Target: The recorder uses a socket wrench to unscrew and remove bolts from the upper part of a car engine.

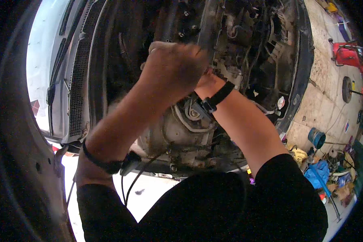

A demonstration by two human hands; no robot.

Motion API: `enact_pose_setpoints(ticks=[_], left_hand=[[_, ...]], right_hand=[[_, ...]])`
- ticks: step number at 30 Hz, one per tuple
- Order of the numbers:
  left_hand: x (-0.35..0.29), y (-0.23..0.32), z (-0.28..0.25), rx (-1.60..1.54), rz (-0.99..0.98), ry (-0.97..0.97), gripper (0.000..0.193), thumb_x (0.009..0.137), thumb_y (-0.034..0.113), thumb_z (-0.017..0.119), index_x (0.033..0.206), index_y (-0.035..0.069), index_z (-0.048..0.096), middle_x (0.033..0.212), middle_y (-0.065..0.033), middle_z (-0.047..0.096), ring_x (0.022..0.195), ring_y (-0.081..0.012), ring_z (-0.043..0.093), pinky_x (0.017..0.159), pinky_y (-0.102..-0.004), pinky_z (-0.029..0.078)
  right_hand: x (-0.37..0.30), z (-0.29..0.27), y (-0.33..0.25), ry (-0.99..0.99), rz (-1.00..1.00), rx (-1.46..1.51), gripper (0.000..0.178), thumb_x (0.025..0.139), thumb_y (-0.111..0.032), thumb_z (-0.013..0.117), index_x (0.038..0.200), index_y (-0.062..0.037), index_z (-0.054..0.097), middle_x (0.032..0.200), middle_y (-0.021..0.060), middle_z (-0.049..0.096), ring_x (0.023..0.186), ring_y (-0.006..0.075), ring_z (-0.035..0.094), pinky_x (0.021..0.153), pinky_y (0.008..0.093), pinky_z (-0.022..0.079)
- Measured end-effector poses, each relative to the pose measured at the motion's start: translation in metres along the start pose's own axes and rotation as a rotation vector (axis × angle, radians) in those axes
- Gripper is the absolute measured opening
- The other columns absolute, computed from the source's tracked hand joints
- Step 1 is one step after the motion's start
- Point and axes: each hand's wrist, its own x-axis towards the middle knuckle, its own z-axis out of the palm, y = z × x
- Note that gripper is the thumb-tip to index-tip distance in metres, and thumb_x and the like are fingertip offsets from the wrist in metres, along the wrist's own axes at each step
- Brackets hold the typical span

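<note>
As the left hand (175,60) overlaps the right hand (206,79) at twelve o'clock, grips indiscernible, slipping could graze knuckles on engine parts (233,71).

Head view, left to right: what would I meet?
Long black wiper → black perforated grille → the person's bare left hand → small round whitish cap → blue cylindrical container → bright red object on the floor

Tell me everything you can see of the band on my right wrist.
The band is a narrow black strap, seemingly fabric, running slantwise across the right wrist and touching it. A dark, plastic-looking buckle sits toward its left end, beside a flat, dark grey piece. It looks fastened; its underside is hidden.
</note>
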Motion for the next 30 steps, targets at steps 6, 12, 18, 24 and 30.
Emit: enact_pose_setpoints(ticks=[6,12,18,24,30], left_hand=[[0.098,-0.105,0.005,0.364,-0.040,0.064,0.028,0.096,0.039,0.063,0.110,0.018,0.074,0.109,-0.0105,0.074,0.101,-0.0322,0.073,0.083,-0.0453,0.060],[-0.015,-0.203,0.037,0.153,-0.585,-0.020,0.044,0.106,0.046,0.045,0.100,0.014,0.074,0.105,-0.0181,0.074,0.100,-0.0415,0.070,0.088,-0.0523,0.054],[-0.107,-0.058,0.011,0.056,-0.758,-0.236,0.050,0.105,0.047,0.050,0.094,0.004,0.074,0.099,-0.0247,0.072,0.095,-0.0435,0.070,0.083,-0.0537,0.054],[-0.083,0.024,-0.011,-0.124,-0.382,-0.339,0.036,0.093,0.045,0.069,0.095,0.009,0.075,0.091,-0.0107,0.073,0.089,-0.0334,0.073,0.073,-0.0461,0.058],[0.000,0.002,-0.006,-0.128,0.035,0.140,0.032,0.085,0.036,0.076,0.104,0.010,0.070,0.095,-0.0153,0.072,0.095,-0.0389,0.071,0.080,-0.0486,0.059]], right_hand=[[0.001,-0.005,-0.006,-0.182,0.356,-0.114,0.046,0.086,-0.053,0.076,0.109,-0.0136,0.074,0.109,0.0071,0.076,0.106,0.0301,0.071,0.099,0.0399,0.054],[-0.002,-0.019,-0.016,-0.122,0.365,-0.161,0.036,0.085,-0.041,0.074,0.100,-0.0087,0.070,0.100,0.0161,0.073,0.098,0.0370,0.070,0.090,0.0433,0.056],[0.005,0.001,0.009,0.141,0.264,-0.245,0.018,0.083,-0.012,0.076,0.098,-0.0073,0.068,0.086,0.0127,0.068,0.081,0.0291,0.068,0.076,0.0380,0.056],[0.012,0.006,0.016,-0.094,0.178,-0.279,0.023,0.084,-0.028,0.073,0.099,-0.0106,0.069,0.093,0.0144,0.073,0.090,0.0371,0.072,0.080,0.0444,0.058],[0.007,-0.027,0.011,-0.291,0.142,0.050,0.023,0.088,-0.024,0.073,0.103,-0.0072,0.069,0.096,0.0124,0.072,0.092,0.0260,0.071,0.077,0.0405,0.054]])
